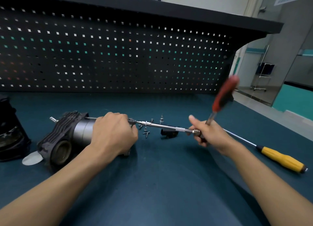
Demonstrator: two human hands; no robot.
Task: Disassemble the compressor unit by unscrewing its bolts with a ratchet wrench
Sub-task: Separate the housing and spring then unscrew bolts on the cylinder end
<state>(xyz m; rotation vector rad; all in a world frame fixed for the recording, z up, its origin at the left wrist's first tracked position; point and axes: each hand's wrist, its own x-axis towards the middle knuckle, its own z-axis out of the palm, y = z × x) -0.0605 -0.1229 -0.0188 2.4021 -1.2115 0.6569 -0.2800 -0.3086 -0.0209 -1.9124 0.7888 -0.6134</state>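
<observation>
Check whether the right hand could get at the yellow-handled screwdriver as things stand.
Probably yes for reach: the yellow-handled screwdriver lies uncovered on the bench just right of the right hand, with nothing between them. But that hand grips the ratchet wrench, so it would have to let go first.

The compressor unit (67, 136) lies on its side, dark ribbed head at the left, grey cylinder toward the right. The ratchet wrench (223, 93) is right of it, its red-and-black handle blurred and tilted upward. Its chrome extension bar (166, 126) runs level to the compressor's right end. Loose screws (146, 133) lie beneath the bar.
</observation>
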